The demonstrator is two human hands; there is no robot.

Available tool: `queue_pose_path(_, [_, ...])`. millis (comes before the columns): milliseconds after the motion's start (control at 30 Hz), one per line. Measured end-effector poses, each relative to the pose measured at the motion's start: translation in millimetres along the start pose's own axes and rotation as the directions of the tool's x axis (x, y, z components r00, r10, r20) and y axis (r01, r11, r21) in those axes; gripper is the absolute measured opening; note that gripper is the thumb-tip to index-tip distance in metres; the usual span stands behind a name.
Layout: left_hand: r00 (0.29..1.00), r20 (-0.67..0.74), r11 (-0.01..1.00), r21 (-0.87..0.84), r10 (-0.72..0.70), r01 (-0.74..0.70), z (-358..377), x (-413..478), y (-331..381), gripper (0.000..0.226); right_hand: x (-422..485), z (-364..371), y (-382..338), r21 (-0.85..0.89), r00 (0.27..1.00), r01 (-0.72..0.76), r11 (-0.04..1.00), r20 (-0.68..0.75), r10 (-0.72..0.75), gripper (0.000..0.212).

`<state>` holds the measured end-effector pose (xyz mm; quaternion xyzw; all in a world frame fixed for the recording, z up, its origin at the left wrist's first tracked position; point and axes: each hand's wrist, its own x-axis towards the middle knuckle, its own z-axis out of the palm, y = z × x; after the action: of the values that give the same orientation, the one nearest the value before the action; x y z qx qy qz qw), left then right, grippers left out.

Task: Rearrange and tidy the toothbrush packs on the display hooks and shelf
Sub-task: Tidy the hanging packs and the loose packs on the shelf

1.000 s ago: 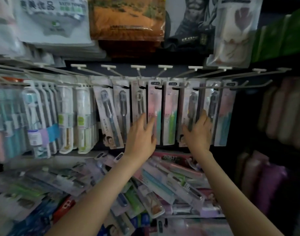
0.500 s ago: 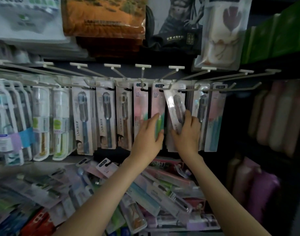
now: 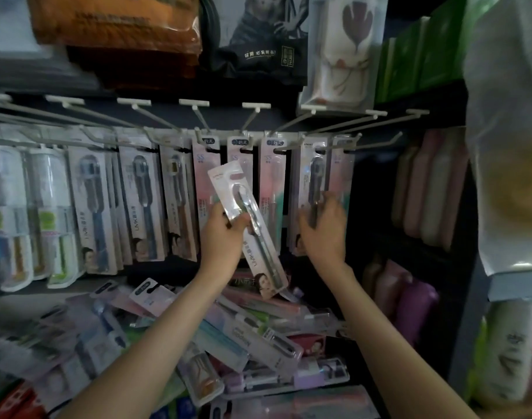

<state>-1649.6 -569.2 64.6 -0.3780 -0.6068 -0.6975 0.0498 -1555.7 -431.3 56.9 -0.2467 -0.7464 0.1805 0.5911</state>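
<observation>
With the left hand (image 3: pixel 223 237) pinching the loose toothbrush pack (image 3: pixel 260 249) and the right hand (image 3: pixel 323 231) gripping a hanging pack (image 3: pixel 308 176), thread the hang-hole squarely onto a display hook (image 3: pixel 379 142).

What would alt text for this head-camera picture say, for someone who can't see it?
A person's left hand holds a loose toothbrush pack, tilted, in front of a row of packs hanging on display hooks, while the right hand grips a hanging pack further right. Below lies a jumbled pile of packs.
</observation>
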Motion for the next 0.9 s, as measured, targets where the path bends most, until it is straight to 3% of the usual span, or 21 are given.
queue_pose_path(167, [1.0, -0.007, 1.0, 0.001, -0.021, 0.021, -17, 8, 1, 0.02, 25, 19, 0, -0.052, 0.987, -0.158, 0.986, 0.017, 0.159, 0.08])
queue_pose_path(333, [0.999, -0.01, 0.999, -0.017, -0.035, 0.034, -27, 8, 2, 0.02, 27, 28, -1, -0.058, 0.987, -0.154, 0.986, -0.056, 0.151, 0.068])
queue_pose_path(500, [0.999, 0.002, 0.999, -0.031, -0.032, 0.032, -30, 4, -1, 0.011, 23, 18, -1, -0.006, 0.993, -0.108, 0.994, -0.044, 0.108, 0.069])
queue_pose_path(700, [0.998, 0.051, 0.996, -0.085, -0.03, 0.034, -20, -1, 5, 0.012, 22, -5, 2, -0.068, 0.998, -0.049, 0.996, -0.044, 0.046, 0.065])
queue_pose_path(900, [0.995, 0.104, 0.991, -0.134, -0.006, 0.02, -14, -13, 17, 0.016, -1, -28, -13, 0.025, 0.994, -0.095, 0.995, -0.047, 0.096, 0.061])
